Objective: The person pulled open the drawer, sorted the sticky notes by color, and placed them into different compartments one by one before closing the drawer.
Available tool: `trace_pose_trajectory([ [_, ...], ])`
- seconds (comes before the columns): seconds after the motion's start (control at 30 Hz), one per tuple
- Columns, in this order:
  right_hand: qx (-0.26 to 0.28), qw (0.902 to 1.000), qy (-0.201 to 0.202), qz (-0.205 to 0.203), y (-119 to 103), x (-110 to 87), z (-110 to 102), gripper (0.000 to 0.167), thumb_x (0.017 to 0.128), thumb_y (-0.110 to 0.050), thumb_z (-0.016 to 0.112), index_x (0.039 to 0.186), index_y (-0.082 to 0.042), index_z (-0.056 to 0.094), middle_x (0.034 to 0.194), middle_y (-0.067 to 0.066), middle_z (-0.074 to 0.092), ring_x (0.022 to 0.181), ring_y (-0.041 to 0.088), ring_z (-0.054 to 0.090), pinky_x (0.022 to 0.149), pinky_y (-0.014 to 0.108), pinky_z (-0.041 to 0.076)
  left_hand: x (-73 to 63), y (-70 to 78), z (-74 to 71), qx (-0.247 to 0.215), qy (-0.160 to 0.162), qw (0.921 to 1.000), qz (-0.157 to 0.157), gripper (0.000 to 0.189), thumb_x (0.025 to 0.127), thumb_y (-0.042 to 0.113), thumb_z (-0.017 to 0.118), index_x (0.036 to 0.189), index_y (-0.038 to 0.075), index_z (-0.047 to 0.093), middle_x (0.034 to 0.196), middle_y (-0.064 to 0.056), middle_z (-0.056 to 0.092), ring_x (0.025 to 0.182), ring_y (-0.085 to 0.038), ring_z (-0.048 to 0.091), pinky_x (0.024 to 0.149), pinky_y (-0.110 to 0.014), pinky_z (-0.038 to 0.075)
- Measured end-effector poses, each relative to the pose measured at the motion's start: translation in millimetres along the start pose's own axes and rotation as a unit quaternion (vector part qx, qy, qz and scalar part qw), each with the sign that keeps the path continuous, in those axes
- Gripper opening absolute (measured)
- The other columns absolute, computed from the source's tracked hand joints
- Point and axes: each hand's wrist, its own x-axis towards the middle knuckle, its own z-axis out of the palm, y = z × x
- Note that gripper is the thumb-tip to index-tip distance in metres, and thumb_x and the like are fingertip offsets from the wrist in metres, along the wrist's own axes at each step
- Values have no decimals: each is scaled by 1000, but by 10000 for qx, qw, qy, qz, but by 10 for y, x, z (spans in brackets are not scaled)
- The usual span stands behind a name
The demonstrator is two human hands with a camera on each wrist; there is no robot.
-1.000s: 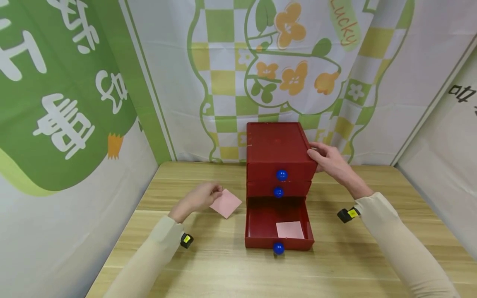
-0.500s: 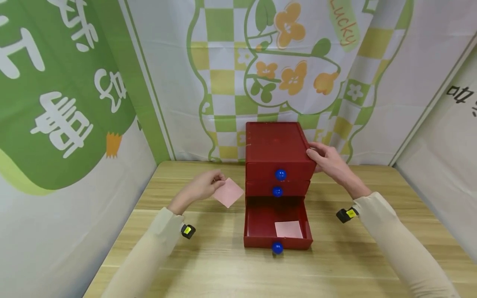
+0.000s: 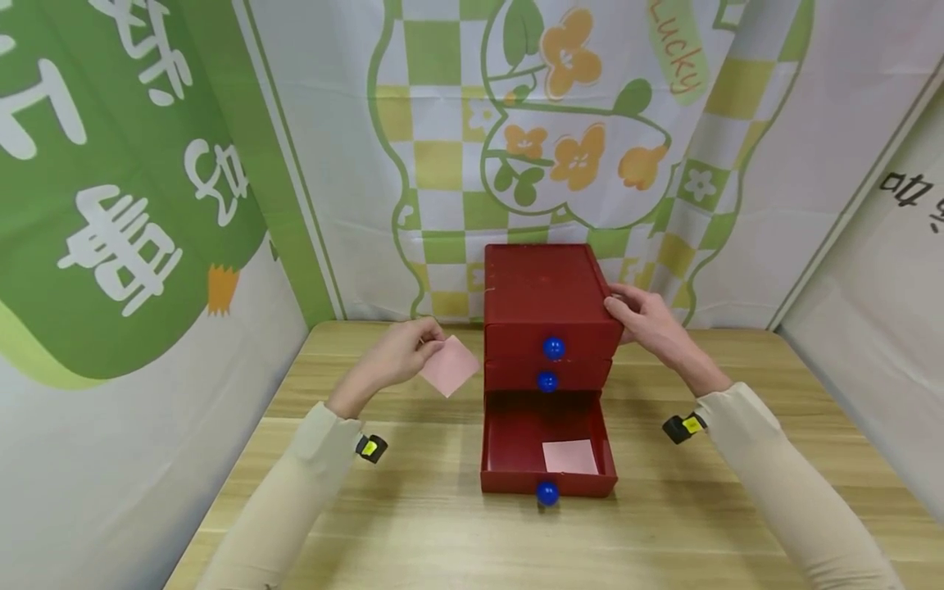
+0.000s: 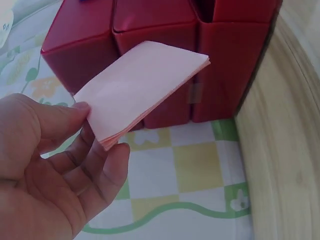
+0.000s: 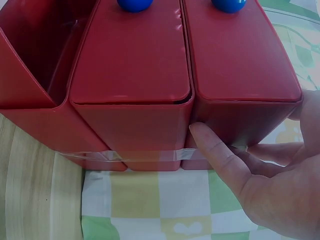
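Note:
My left hand pinches a small square pad of pink sticky notes between thumb and fingers, just left of a red drawer unit. Layered sheets show along the edge of this pad in the left wrist view. My right hand lies against the unit's upper right side, thumb at the top edge. In the right wrist view, a straight finger touches the red side wall. The bottom drawer is pulled out, with a pink paper square lying inside it.
Blue round knobs mark the fronts: the top knob and middle knob are on closed drawers, the bottom knob juts forward. The unit stands on a wooden table before a patterned cloth backdrop. Clear tape crosses its side.
My left hand has risen with the sticky notes and moved toward the back of the table. The right hand keeps its place on the drawer unit.

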Motion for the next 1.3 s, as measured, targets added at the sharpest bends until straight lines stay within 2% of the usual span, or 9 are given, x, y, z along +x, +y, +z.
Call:
trace_pose_trajectory([
  [0.3, -55, 10000, -10, 32, -26, -7, 6, 62, 103, -37, 49, 153, -5, 31, 136, 25, 54, 85, 3, 67, 72, 31, 62, 82, 262, -54, 187, 243, 9986, 427, 10, 99, 11, 57, 99, 8, 66, 99, -7, 71, 84, -19, 62, 76, -35, 55],
  [0.43, -47, 10000, -1, 35, -8, -7, 14, 62, 103, -37, 48, 153, -5, 31, 136, 25, 55, 85, 3, 67, 72, 30, 62, 125, 385, -57, 397, 234, 9977, 501, 11, 99, 12, 57, 97, 9, 67, 94, -4, 69, 84, -18, 60, 77, -34, 54],
  [0.63, -96, 9999, 0, 41, -7, -12, 17, 61, 103, -36, 48, 153, -6, 31, 136, 25, 55, 84, 3, 67, 72, 32, 62, 152, 485, -75, 705, 352, 9959, 439, 10, 99, 12, 57, 95, 9, 66, 89, -3, 67, 84, -20, 60, 74, -35, 53],
  [0.73, -81, 9999, 0, 60, -23, -16, 12, 61, 103, -37, 48, 154, -6, 31, 137, 24, 54, 85, 3, 67, 73, 31, 62, 150, 530, -110, 815, 212, 9960, 313, 11, 99, 12, 56, 94, 9, 65, 91, -4, 67, 85, -20, 60, 74, -35, 53],
  [0.93, -74, 10000, 26, 29, -46, -15, 14, 62, 103, -38, 48, 153, -5, 31, 137, 25, 54, 85, 3, 67, 72, 29, 61, 138, 616, -142, 1095, -342, 9933, 143, 14, 100, 13, 54, 88, 10, 60, 83, -2, 61, 76, -17, 53, 67, -28, 46],
  [1.1, -96, 9999, 35, 30, -43, -13, 12, 63, 103, -38, 48, 153, -5, 31, 137, 24, 54, 85, 3, 67, 73, 31, 62, 133, 670, -87, 918, -407, 9944, 330, 12, 99, 14, 55, 90, 10, 62, 85, -1, 64, 76, -16, 56, 68, -28, 49],
  [1.3, -93, 10000, 6, 31, -42, -21, 12, 62, 103, -37, 48, 154, -5, 30, 138, 25, 54, 85, 2, 67, 73, 32, 62, 151, 729, 60, 879, -528, 9931, 573, 10, 99, 16, 58, 91, 13, 64, 87, 1, 66, 77, -15, 58, 70, -29, 51],
])
